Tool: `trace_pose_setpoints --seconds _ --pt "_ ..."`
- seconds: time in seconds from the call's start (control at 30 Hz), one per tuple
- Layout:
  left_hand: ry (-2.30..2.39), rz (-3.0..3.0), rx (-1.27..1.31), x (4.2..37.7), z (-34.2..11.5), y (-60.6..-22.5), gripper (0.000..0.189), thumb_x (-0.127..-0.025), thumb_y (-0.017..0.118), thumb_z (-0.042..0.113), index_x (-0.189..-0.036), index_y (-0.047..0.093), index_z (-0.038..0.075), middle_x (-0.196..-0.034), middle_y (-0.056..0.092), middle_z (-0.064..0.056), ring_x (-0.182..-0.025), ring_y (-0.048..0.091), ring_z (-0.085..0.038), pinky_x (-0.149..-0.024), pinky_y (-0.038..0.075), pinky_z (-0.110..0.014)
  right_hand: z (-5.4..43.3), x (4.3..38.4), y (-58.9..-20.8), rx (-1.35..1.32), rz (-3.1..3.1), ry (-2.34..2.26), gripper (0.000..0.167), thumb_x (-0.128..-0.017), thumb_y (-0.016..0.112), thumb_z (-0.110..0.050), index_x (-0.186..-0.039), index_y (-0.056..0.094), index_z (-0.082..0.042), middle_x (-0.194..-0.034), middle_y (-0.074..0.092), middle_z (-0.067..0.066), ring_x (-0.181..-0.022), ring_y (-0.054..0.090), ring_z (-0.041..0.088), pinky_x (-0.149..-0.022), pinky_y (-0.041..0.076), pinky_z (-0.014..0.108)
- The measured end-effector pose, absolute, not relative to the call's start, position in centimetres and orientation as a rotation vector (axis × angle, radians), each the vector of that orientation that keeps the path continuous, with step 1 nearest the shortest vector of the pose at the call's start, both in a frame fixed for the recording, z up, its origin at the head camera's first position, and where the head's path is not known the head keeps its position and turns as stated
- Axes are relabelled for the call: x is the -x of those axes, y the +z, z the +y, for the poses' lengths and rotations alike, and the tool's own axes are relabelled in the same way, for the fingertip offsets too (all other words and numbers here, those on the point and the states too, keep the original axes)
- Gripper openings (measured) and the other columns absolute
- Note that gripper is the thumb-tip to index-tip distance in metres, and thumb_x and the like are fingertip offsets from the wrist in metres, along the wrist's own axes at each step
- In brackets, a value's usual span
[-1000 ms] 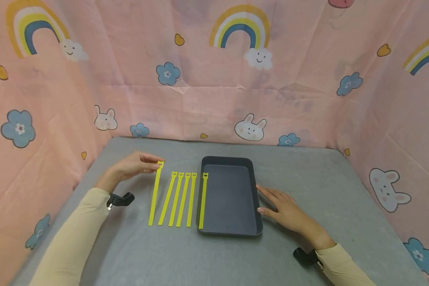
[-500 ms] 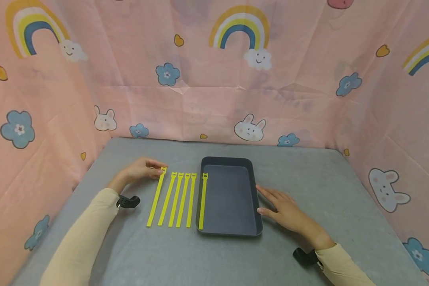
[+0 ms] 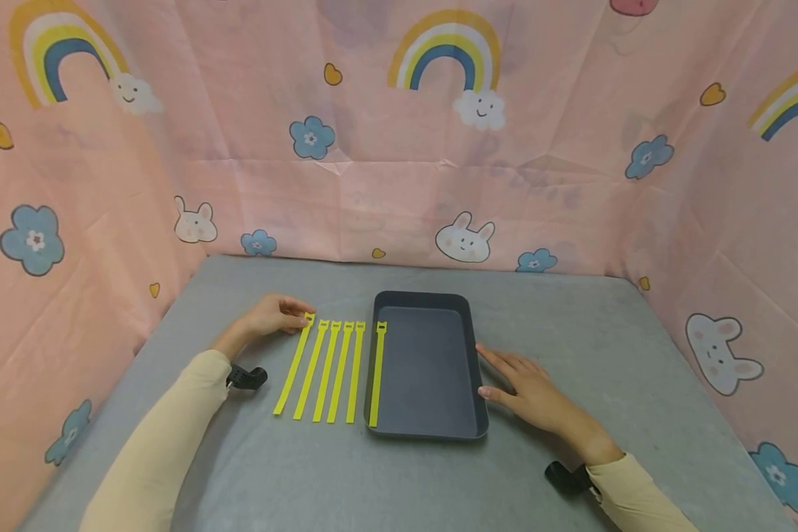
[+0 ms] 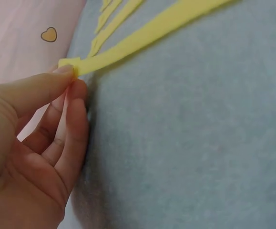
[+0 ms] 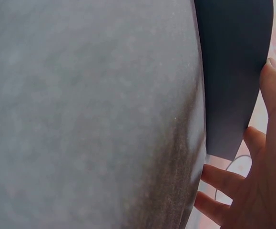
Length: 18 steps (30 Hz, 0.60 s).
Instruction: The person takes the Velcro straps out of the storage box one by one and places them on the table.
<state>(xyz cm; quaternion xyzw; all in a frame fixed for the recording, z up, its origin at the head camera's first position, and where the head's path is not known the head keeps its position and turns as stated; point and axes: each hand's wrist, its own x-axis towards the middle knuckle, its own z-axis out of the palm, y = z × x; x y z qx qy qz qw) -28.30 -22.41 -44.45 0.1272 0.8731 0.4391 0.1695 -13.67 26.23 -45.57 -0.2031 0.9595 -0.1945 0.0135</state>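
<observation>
My left hand (image 3: 273,314) pinches the slotted head of a yellow hook-and-loop cable tie (image 3: 293,366) between thumb and fingers. In the left wrist view the cable tie (image 4: 142,40) stretches away from the thumb, close over the cloth. Just right of it, several like cable ties (image 3: 330,373) lie side by side, heads at the far end. Another yellow cable tie (image 3: 377,377) lies along the left side inside a dark grey tray (image 3: 432,369). My right hand (image 3: 528,388) touches the tray's right wall with extended fingers; the right wrist view shows fingertips against that dark wall (image 5: 233,71).
Grey cloth covers the table (image 3: 572,318). Pink curtain (image 3: 386,199) printed with rainbows, flowers and rabbits encloses the back and both sides. A black wrist camera (image 3: 246,377) sits on the left wrist, another black camera (image 3: 567,479) on the right.
My left hand has moved right and a little nearer, bringing the cable tie's head down beside the row and slanting the strip more. The right hand and tray stay put.
</observation>
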Motion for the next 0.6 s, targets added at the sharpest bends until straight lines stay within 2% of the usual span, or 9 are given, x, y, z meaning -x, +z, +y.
trace_pose_setpoints --seconds 0.4,0.6 --pt "1.306 2.533 -0.38 28.05 -22.09 -44.77 0.032 -0.088 0.071 0.006 -0.118 0.069 -0.002 -0.096 0.071 -0.013 -0.073 0.061 -0.008 -0.066 0.053 -0.022 26.3 13.8 -45.84 0.642 2.993 -0.614 0.072 -0.096 0.057 -0.05 -0.158 0.025 -0.03 -0.154 0.044 0.013 -0.14 0.04 0.045 -0.107 0.026 0.072" --pt "1.291 2.57 -0.402 27.97 -21.96 -44.89 0.031 -0.085 0.073 0.002 -0.115 0.069 -0.005 -0.09 0.068 -0.012 -0.069 0.058 -0.009 -0.061 0.052 -0.021 26.31 13.78 -45.84 0.641 2.991 -0.607 0.072 -0.097 0.057 -0.051 -0.158 0.025 -0.031 -0.154 0.044 0.013 -0.14 0.04 0.045 -0.107 0.026 0.072"
